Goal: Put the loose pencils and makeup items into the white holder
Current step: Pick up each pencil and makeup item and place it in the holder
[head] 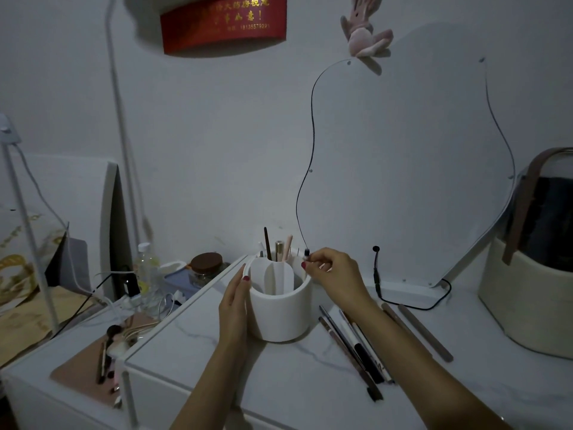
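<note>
The white holder (280,308) stands in the middle of the white marbled table (217,367), with inner dividers. Several items stand in its far compartment: a dark pencil (266,242), a gold-capped tube (279,250) and a pink stick (288,246). My left hand (234,301) grips the holder's left side. My right hand (333,274) pinches a small dark-tipped item (307,253) over the holder's right rim. Several loose pencils and brushes (353,346) lie on the table right of the holder, and two brown sticks (418,332) lie further right.
A wavy-edged mirror (418,156) leans on the wall behind. A black cable (403,301) runs along its foot. A cream basket (527,305) stands at the right. Left, a lower shelf holds a bottle (146,268), a brown-lidded jar (206,268), wires and a pink tray with brushes (93,370).
</note>
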